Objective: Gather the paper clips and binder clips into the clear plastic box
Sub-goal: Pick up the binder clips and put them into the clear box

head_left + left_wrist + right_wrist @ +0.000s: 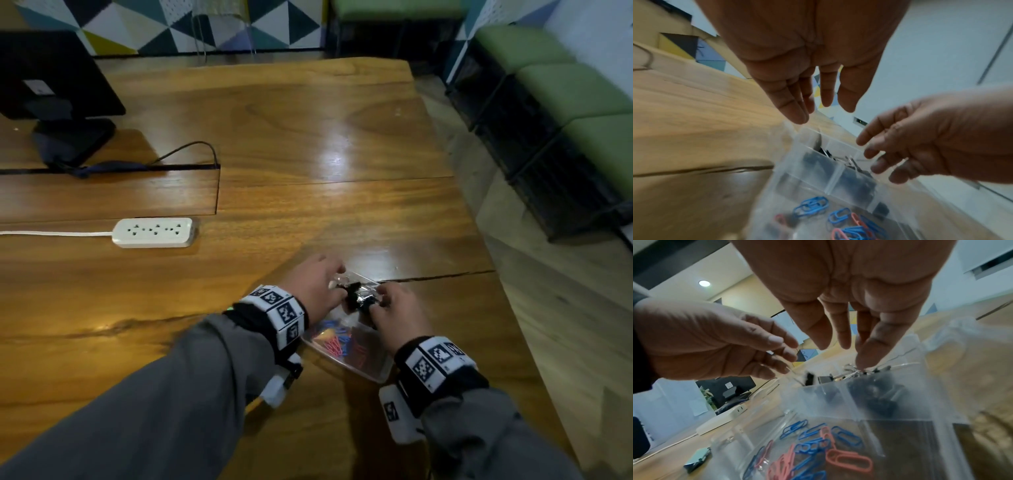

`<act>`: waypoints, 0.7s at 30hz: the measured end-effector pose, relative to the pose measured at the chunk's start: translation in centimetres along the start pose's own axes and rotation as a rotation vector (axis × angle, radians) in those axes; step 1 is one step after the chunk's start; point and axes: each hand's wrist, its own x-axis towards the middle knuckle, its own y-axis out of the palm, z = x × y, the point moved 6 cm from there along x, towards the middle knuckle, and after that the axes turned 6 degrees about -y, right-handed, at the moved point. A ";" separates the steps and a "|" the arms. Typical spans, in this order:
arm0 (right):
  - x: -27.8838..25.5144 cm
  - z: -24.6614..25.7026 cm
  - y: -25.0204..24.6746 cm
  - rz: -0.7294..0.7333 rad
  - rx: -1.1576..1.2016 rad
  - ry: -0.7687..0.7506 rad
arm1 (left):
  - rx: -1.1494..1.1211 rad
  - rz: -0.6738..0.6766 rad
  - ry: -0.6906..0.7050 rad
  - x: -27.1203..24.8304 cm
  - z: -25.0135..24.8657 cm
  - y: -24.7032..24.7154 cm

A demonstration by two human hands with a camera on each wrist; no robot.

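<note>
A clear plastic box (pixel 376 372) with compartments sits on the wooden table near its front right. Blue and pink paper clips (pixel 334 339) fill the near compartment; black binder clips (pixel 358 297) fill the far one. My left hand (pixel 334 277) hovers over the box's far left corner with straight fingers and holds nothing. My right hand (pixel 380 301) reaches into the binder clip compartment, one fingertip (pixel 865 363) touching the wire handles. The left wrist view shows the left hand (pixel 818 110) open above the box (pixel 830 178). A pale green binder clip (pixel 698 457) lies on the table left of the box.
A white power strip (pixel 154 233) with its cord lies to the left. A black monitor (pixel 58 85) stands at the far left with a cable beside it. The table's right edge (pixel 479 240) runs close to the box, with green-cushioned benches (pixel 565 85) beyond.
</note>
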 end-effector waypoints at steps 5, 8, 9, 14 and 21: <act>-2.7 3.4 -1.2 -0.094 -0.082 -0.166 | -0.057 -0.176 -0.235 -4.0 8.9 -4.8; -4.3 8.1 -0.3 -0.058 -0.098 -0.347 | 0.095 -0.129 -0.484 -7.1 15.0 -5.9; -4.7 9.9 0.7 -0.004 -0.113 -0.407 | 0.158 -0.079 -0.542 -8.0 16.3 -5.7; -4.5 16.1 8.6 0.295 -0.276 -0.581 | 0.279 0.026 -0.584 -9.8 18.4 -3.1; -2.2 18.7 15.9 0.563 -0.519 -0.618 | 0.200 -0.022 -0.485 -9.8 18.7 -1.7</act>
